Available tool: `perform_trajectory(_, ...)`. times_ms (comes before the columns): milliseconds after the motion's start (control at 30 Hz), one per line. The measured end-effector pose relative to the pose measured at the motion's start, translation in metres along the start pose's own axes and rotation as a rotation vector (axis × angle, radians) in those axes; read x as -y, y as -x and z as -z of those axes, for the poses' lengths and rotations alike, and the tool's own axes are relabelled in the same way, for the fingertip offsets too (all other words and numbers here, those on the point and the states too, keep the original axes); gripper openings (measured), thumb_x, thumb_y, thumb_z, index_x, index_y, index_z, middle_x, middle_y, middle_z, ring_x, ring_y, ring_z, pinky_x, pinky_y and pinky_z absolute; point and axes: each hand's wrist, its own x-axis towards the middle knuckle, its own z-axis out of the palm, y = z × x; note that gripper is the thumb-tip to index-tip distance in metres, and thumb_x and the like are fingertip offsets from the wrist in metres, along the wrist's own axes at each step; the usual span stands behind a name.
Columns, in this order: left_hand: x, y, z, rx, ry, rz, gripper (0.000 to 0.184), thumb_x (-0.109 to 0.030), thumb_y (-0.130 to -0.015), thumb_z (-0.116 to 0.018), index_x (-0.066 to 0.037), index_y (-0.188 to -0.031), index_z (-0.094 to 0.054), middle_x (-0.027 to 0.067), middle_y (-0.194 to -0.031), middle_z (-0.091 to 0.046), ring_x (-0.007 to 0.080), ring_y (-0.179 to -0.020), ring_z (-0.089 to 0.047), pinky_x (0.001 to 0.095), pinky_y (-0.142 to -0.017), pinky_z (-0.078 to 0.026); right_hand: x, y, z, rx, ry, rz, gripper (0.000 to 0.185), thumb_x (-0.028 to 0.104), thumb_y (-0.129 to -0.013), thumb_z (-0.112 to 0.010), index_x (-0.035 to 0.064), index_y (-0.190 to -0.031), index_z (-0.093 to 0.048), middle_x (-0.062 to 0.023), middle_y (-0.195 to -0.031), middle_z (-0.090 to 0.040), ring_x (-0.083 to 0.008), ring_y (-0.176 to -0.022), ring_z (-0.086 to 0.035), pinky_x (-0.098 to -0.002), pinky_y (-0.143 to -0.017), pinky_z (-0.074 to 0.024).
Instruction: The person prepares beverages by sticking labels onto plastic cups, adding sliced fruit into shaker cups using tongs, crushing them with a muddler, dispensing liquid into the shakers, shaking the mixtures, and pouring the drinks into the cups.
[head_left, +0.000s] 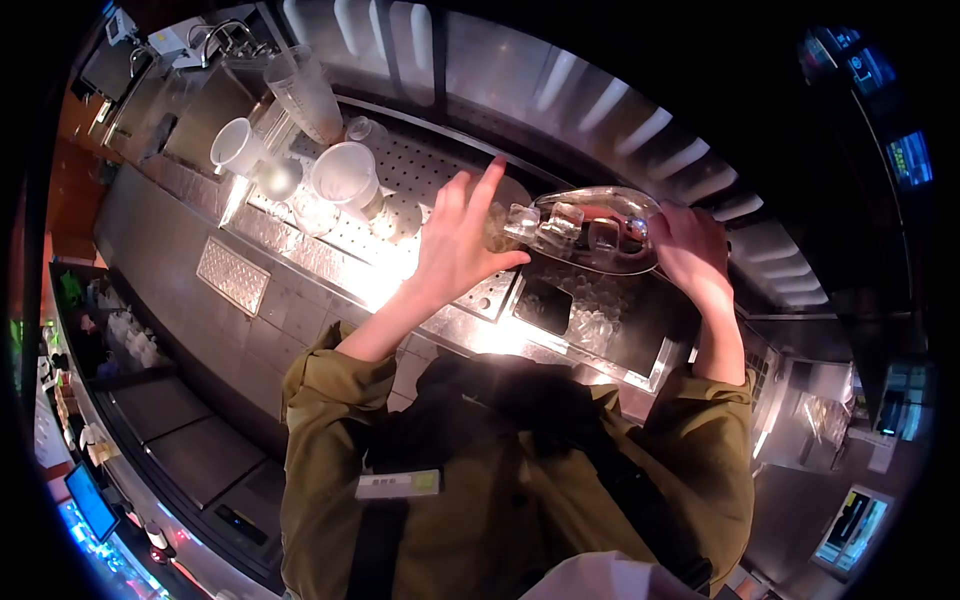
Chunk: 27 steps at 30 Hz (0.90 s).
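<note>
Leftmost on the steel worktop: white pitcher [236,148]. Faces camera with round mouth; cannot make out contents. Just beside it, to the right: rounded pale vessel [280,179]. Blurs into glare; cannot read what lies inside.

Farther back, slightly right: tall clear measuring jug [303,95]. Bears markings along wall; looks brownish near base, cannot tell whether from liquid or from reflection.

Nearer, right of jug: translucent white beaker [343,172]. Opens upward, with pale interior on view; cannot confirm any fill. Behind it: small clear vessel [366,130]. Stands near beaker on perforated steel tray [405,165].

At centre, over right end of tray: left hand [450,240]. Spreads fingers and thumb wide, beside rounded brownish form [505,205]; cannot tell whether gripping it or only near it.

Right of left hand: clear scoop [625,203]. Lies roughly level above ice bin [655,370], mouth toward left hand. Carries several large clear ice cubes [565,220], foremost at the lip, near thumb and fingers.

Below scoop, inside bin: heap of loose ice [598,322], beside dark square piece [543,304].

At right: right hand [690,245]. Grasps scoop by its rear end, with fingers wrapped over it.
</note>
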Motion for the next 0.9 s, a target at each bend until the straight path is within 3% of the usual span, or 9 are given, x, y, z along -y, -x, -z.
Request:
perform_trajectory(167,0.006,0.002,0.002,-0.047,0.063,-0.086,0.115,-0.036,-0.047,-0.083,-0.009,-0.139,-0.02,0.024,-0.127,-0.033,0.0393,-0.115,-0.038,0.0437,-0.092,-0.038,-0.006,-0.005,-0.007,0.022,0.02,0.02,0.029,0.026,-0.082,-0.043,0.0023,-0.075,-0.058,-0.0204,-0.079,-0.06,-0.0377,-0.079,-0.057,-0.0466,-0.073,-0.0435)
perform_trajectory(267,0.001,0.006,0.009,-0.106,0.092,-0.082,0.101,-0.033,-0.055,-0.081,-0.004,-0.135,-0.027,0.0229,-0.124,-0.04,0.0384,-0.114,-0.041,0.0432,-0.091,-0.039,-0.002,-0.004,-0.005,0.002,0.026,0.006,0.029,0.027,-0.083,-0.042,0.003,-0.077,-0.058,-0.0199,-0.08,-0.06,-0.0376,-0.08,-0.057,-0.0468,-0.073,-0.0433)
perform_trajectory(433,0.055,0.05,0.032,-0.654,0.146,-0.361,0.045,-0.015,-0.071,-0.071,0.006,-0.106,-0.054,0.0176,-0.096,-0.06,0.0341,-0.09,-0.058,0.0376,-0.082,-0.046,-0.006,-0.014,-0.009,-0.006,0.005,0.067,0.026,0.025,-0.083,-0.045,0.0026,-0.083,-0.058,-0.0205,-0.083,-0.059,-0.0396,-0.084,-0.054,-0.0458,-0.072,-0.0409)
perform_trajectory(567,0.163,0.068,0.056,-1.02,0.066,0.431,0.022,-0.009,-0.084,-0.056,0.006,-0.1,-0.055,0.0141,-0.096,-0.061,0.0225,-0.086,-0.058,0.0306,-0.08,-0.044,-0.002,-0.013,-0.011,-0.075,-0.037,0.05,0.025,0.024,-0.084,-0.045,0.0022,-0.084,-0.057,-0.021,-0.083,-0.059,-0.0398,-0.082,-0.054,-0.0459,-0.072,-0.0406)
perform_trajectory(667,0.245,0.095,0.05,-0.874,-0.057,0.643,0.039,-0.016,-0.079,-0.063,0.004,-0.11,-0.052,0.0185,-0.103,-0.058,0.0294,-0.093,-0.057,0.0334,-0.083,-0.044,-0.007,-0.013,-0.018,-0.093,-0.115,0.04,0.022,0.023,-0.084,-0.047,0.0023,-0.083,-0.057,-0.0213,-0.081,-0.058,-0.0402,-0.08,-0.054,-0.0461,-0.07,-0.0405)
perform_trajectory(767,0.287,0.098,0.025,-0.695,-0.157,0.6,0.054,-0.024,-0.075,-0.067,0.001,-0.119,-0.048,0.0204,-0.113,-0.053,0.0318,-0.104,-0.051,0.0383,-0.091,-0.039,-0.019,-0.015,-0.031,-0.038,-0.281,0.012,0.022,0.022,-0.083,-0.049,0.0017,-0.084,-0.058,-0.0206,-0.08,-0.059,-0.0392,-0.079,-0.055,-0.0449,-0.069,-0.0412)
perform_trajectory(800,0.289,0.099,0.022,-0.535,-0.161,0.662,0.068,-0.03,-0.071,-0.07,0.002,-0.124,-0.043,0.0215,-0.12,-0.048,0.0329,-0.113,-0.045,0.041,-0.096,-0.034,-0.027,-0.016,-0.04,0.105,-0.475,-0.066,0.022,0.021,-0.083,-0.049,0.0018,-0.086,-0.059,-0.0198,-0.08,-0.059,-0.0376,-0.079,-0.056,-0.0431,-0.068,-0.0422)
perform_trajectory(833,0.306,0.102,0.011,-0.521,-0.181,0.61,0.063,-0.026,-0.071,-0.071,0.002,-0.122,-0.045,0.0218,-0.12,-0.048,0.0325,-0.114,-0.045,0.0396,-0.096,-0.034,-0.026,-0.012,-0.051,-0.026,-0.301,0.023,0.023,0.021,-0.083,-0.049,0.0017,-0.09,-0.06,-0.0197,-0.081,-0.06,-0.0353,-0.079,-0.058,-0.0413,-0.069,-0.0429)
perform_trajectory(900,0.31,0.095,0.009,-0.518,-0.04,0.615,0.057,-0.023,-0.074,-0.069,0.004,-0.119,-0.047,0.0212,-0.12,-0.049,0.0313,-0.113,-0.046,0.0385,-0.096,-0.035,-0.05,-0.012,-0.092,0.013,-0.426,0.019,0.027,0.022,-0.082,-0.05,0.002,-0.096,-0.06,-0.0219,-0.085,-0.059,-0.0352,-0.083,-0.057,-0.0404,-0.071,-0.0428)
